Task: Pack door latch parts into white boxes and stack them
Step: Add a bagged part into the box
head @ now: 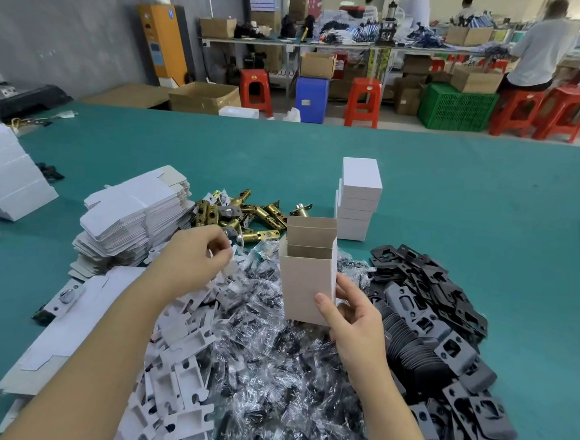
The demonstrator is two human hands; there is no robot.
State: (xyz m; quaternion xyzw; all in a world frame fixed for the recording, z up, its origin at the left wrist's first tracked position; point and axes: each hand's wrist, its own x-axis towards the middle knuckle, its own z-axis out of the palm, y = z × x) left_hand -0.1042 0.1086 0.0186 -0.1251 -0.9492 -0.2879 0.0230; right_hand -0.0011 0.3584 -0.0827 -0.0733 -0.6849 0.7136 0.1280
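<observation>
The right hand held an open white box upright by its lower right corner, thumb on the front face, above the heap of bagged screws; its flaps stood up, and what lay inside could not be seen. The left hand pinched a small white card insert over the pile of white inserts. Behind the box, toward the tabletop's middle, stood a stack of closed white boxes, brass latches beside it. Black plates lay heaped to the right, flat box blanks to the left.
</observation>
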